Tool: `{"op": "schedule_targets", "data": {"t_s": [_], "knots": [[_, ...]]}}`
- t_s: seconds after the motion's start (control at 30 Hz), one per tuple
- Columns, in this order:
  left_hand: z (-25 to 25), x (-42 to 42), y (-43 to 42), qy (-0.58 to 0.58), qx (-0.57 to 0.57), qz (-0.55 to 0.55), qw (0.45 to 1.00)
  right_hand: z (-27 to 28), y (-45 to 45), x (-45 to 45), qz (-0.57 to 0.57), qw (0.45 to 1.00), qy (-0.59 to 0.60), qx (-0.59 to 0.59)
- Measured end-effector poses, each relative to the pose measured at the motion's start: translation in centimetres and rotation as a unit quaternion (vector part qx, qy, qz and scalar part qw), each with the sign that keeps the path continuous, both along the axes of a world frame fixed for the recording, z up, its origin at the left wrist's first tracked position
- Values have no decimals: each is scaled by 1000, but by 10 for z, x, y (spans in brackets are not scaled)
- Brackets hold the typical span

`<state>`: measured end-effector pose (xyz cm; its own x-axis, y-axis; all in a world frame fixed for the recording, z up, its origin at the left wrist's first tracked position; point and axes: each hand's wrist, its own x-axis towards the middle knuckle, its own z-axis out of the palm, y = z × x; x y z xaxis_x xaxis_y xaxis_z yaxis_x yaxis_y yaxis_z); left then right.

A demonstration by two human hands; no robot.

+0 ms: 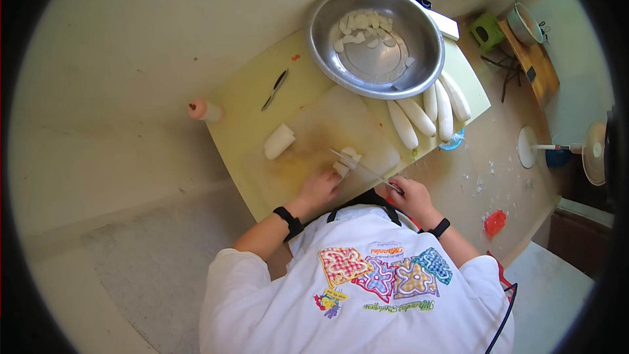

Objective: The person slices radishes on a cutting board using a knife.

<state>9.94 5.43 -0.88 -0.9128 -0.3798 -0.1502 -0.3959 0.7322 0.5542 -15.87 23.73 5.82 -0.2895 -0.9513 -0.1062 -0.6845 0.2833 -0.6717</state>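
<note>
My right hand (409, 195) is wrapped round the handle of a knife (365, 166), its blade reaching left across the white radish pieces. With curled fingers, my left hand (321, 185) holds a short piece of white radish (341, 169) close to the blade. Cut slices (352, 153) lie on the far side of the knife. A larger cut length of radish (280, 141) rests farther left on the stained cutting board (321, 118). Beyond the board, a steel basin (318, 59) holds many white slices.
Several whole peeled radishes (419, 115) lie beside the basin at the table's right edge. A slim black-and-silver tool (275, 89) lies on the table (246, 98). A pink-topped bottle (205, 111) stands by the left edge. A fan (593, 153) is at the right.
</note>
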Motion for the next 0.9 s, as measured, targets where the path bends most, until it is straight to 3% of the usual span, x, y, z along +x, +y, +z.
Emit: {"op": "schedule_targets", "data": {"t_s": [0.07,0.13,0.9], "knots": [[-12,2,4,14,12,5,1000,4,-2,1,24,1000,-17,2],[-20,7,2,100,-52,-17,993,11,-5,3,38,999,-23,9],[-48,-3,15,150,-124,64,979,4,-17,20,50,997,-46,37]]}}
